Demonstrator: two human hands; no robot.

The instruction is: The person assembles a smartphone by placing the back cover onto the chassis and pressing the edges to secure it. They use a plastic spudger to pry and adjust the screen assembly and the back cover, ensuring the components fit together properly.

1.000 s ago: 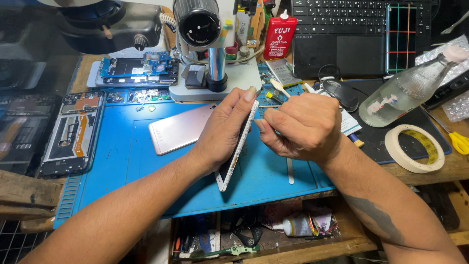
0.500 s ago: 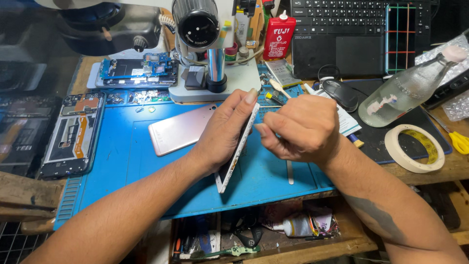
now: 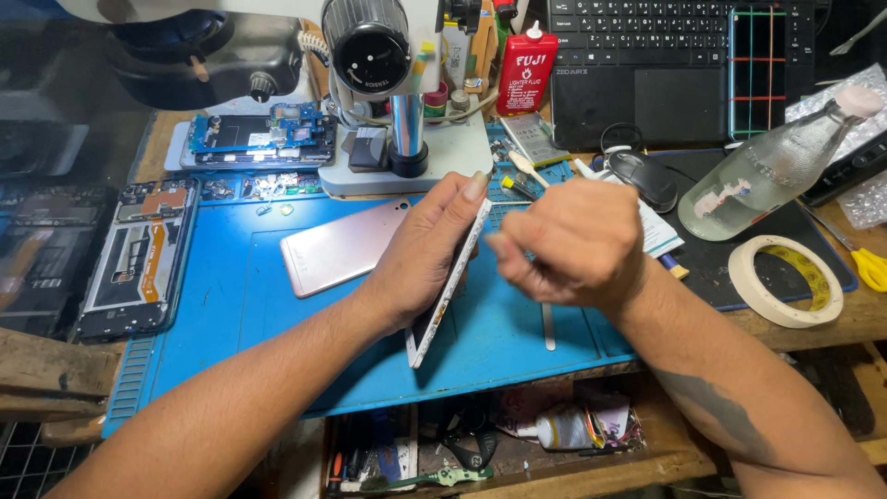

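Gripping a white-framed phone (image 3: 450, 277) on edge above the blue repair mat (image 3: 231, 305), the left hand (image 3: 427, 249) wraps its back so the long side faces the right hand (image 3: 568, 242). That hand, at three o'clock, is bunched against the edge, fingers pinched together; what they pinch is hidden. A pink back cover (image 3: 344, 245) lies at nine o'clock, the microscope (image 3: 388, 83) at twelve.

Phone repair workshop, microscope (image 3: 383, 83), blue mat (image 3: 231, 305), opened phones (image 3: 139, 259)

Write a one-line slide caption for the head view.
Left hand holds a phone on edge; right hand works its rim.
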